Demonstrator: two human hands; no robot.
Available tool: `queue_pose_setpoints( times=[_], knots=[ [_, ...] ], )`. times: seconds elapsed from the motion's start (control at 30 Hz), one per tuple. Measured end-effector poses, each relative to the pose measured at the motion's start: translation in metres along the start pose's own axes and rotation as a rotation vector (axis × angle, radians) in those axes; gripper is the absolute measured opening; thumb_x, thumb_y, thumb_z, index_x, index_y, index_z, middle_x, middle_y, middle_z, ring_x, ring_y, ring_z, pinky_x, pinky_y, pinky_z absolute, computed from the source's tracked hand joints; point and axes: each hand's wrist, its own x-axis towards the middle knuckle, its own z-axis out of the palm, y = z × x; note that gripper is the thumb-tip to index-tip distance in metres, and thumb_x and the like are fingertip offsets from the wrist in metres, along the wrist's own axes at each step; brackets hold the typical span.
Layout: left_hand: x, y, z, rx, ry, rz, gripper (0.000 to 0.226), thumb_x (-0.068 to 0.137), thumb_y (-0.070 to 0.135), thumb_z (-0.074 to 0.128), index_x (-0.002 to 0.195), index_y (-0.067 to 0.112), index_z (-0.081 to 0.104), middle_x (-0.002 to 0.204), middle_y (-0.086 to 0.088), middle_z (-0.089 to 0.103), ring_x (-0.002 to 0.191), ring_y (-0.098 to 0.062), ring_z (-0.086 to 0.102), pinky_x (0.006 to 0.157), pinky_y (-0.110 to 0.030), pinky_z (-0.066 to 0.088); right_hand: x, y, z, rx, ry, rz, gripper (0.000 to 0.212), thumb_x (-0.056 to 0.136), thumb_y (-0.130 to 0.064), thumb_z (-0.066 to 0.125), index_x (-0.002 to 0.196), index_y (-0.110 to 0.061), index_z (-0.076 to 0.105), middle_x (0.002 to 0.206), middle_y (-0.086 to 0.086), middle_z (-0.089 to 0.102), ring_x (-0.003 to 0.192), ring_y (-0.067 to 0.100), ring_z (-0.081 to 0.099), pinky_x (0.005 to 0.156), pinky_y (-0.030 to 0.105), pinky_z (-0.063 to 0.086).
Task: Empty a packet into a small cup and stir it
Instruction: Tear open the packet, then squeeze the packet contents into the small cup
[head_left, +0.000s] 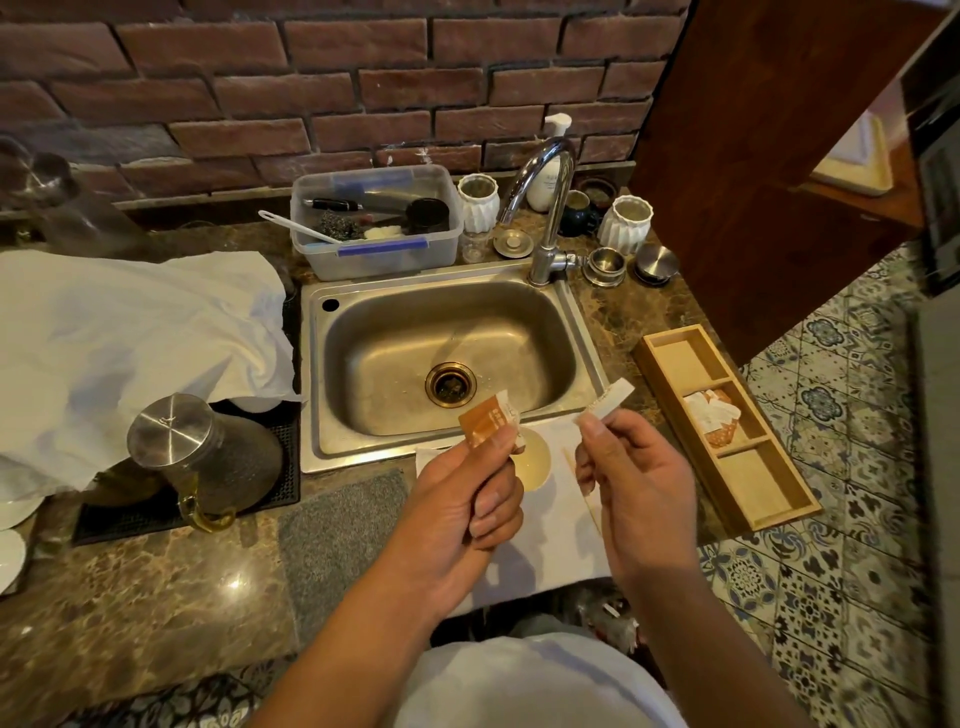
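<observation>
Your left hand (457, 499) is pinching the orange packet (485, 422), already torn open, at 12 o'clock above the small cup (532, 462); your right hand (631, 483) is pinching the torn-off strip (610, 401). Pouring and stirring are remaining.

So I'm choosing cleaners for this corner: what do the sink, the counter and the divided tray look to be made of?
Sink: brushed stainless steel, by its dull grey sheen. Counter: polished stone, probably marble or granite, brown and veined with glossy reflections. Divided tray: pale unfinished-looking wood, maybe bamboo, with visible grain.
</observation>
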Motion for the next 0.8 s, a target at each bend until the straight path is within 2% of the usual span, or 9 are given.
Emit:
queue_pose_setpoints(
  times=[0.13,0.23,0.3,0.37,0.53,0.6,0.73,0.8],
  knots=[
    [-0.002,0.000,-0.001,0.068,-0.059,0.009,0.018,0.100,0.015,0.055,0.084,0.009,0.058,0.053,-0.004,0.044,0.040,-0.009,0.034,0.039,-0.018,0.028,0.000,0.000,-0.004,-0.075,0.002,0.015,0.027,0.079,-0.039,0.067,0.089,-0.015,0.073,0.071,0.007,0.064,0.068,0.025,0.055,0.062,0.036,0.047],
    [-0.003,0.000,-0.004,0.094,-0.111,-0.010,0.020,0.100,0.016,0.051,0.083,0.010,0.059,0.058,-0.008,0.048,0.043,-0.013,0.036,0.043,-0.026,0.022,-0.001,0.005,-0.008,-0.119,0.014,0.023,0.021,0.085,-0.036,0.066,0.091,-0.017,0.075,0.064,0.000,0.061,0.060,0.013,0.051,0.054,0.026,0.044],
    [-0.003,0.000,-0.007,0.121,-0.148,-0.040,0.025,0.099,0.022,0.047,0.082,0.010,0.061,0.059,-0.009,0.050,0.043,-0.015,0.036,0.045,-0.029,0.022,0.000,0.009,-0.011,-0.149,0.024,0.016,0.012,0.089,-0.030,0.067,0.090,-0.021,0.076,0.065,0.003,0.062,0.061,0.014,0.052,0.055,0.028,0.044],
    [-0.002,-0.001,-0.009,0.148,-0.163,-0.066,0.030,0.098,0.026,0.044,0.082,0.011,0.064,0.060,-0.010,0.051,0.043,-0.015,0.035,0.045,-0.028,0.026,-0.001,0.013,-0.016,-0.174,0.016,-0.008,0.011,0.086,-0.032,0.069,0.088,-0.023,0.076,0.065,0.002,0.063,0.062,0.014,0.054,0.055,0.027,0.045],
    [0.008,-0.015,-0.012,0.152,-0.144,-0.107,0.021,0.101,0.022,0.051,0.097,0.005,0.063,0.063,-0.013,0.052,0.043,-0.014,0.034,0.044,-0.023,0.032,0.001,0.026,-0.038,-0.186,0.060,-0.003,0.005,0.089,-0.016,0.073,0.091,-0.014,0.076,0.068,-0.003,0.065,0.061,0.005,0.055,0.055,0.017,0.045],
    [0.014,-0.024,-0.011,0.142,-0.100,-0.101,0.020,0.103,0.019,0.051,0.107,0.004,0.064,0.067,-0.012,0.056,0.042,-0.011,0.038,0.043,-0.021,0.032,0.003,0.033,-0.052,-0.219,0.105,0.022,0.004,0.089,-0.017,0.073,0.092,-0.016,0.076,0.071,-0.001,0.068,0.063,0.007,0.056,0.058,0.018,0.047],
    [0.024,-0.041,-0.008,0.142,-0.046,-0.081,0.017,0.098,0.019,0.057,0.110,0.009,0.063,0.069,-0.013,0.059,0.040,-0.010,0.037,0.045,-0.024,0.024,0.014,0.055,-0.084,-0.262,0.204,0.115,0.004,0.088,-0.024,0.074,0.091,-0.023,0.077,0.081,0.004,0.073,0.073,0.021,0.063,0.069,0.036,0.055],
    [0.029,-0.047,-0.005,0.141,-0.043,-0.093,0.014,0.097,0.020,0.058,0.106,0.012,0.067,0.070,-0.013,0.059,0.040,-0.010,0.038,0.047,-0.025,0.022,0.021,0.067,-0.101,-0.276,0.259,0.162,0.005,0.089,-0.025,0.074,0.092,-0.023,0.078,0.076,-0.002,0.073,0.068,0.013,0.062,0.064,0.029,0.054]
  ],
)
